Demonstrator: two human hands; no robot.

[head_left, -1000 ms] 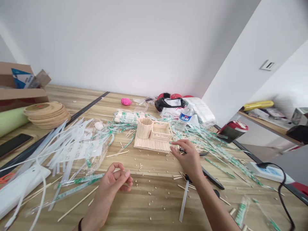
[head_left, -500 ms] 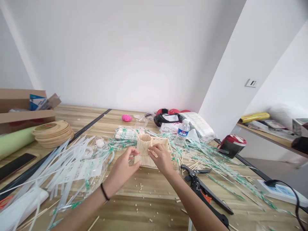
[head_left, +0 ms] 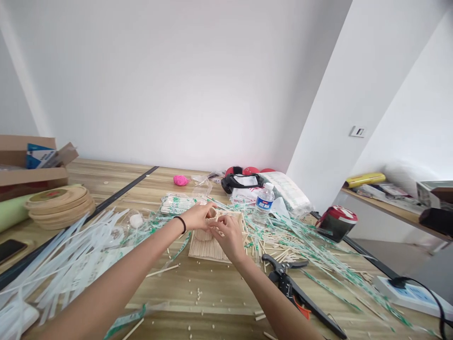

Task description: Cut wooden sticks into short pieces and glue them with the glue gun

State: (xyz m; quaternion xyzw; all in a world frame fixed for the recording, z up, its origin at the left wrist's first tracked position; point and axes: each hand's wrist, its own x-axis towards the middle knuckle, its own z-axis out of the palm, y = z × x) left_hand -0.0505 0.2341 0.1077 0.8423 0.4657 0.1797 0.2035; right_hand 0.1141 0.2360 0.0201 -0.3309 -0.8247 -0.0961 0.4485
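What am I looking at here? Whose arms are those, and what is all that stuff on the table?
The camera sits on a person's head, so you see their own two arms reaching forward. The left hand, with a dark band on its wrist, and the right hand both touch a little model built from wooden sticks. It stands on a wooden table. Around it lie loose sticks, green-and-white wrappers and clear plastic strips. There is also a water bottle, black cutters, a pink ball and a stack of round wooden discs.

The model (head_left: 208, 243) is pale, matt wooden sticks; the table (head_left: 219, 293) is smooth wood-grain; the bottle (head_left: 264, 208) is clear, glossy plastic.
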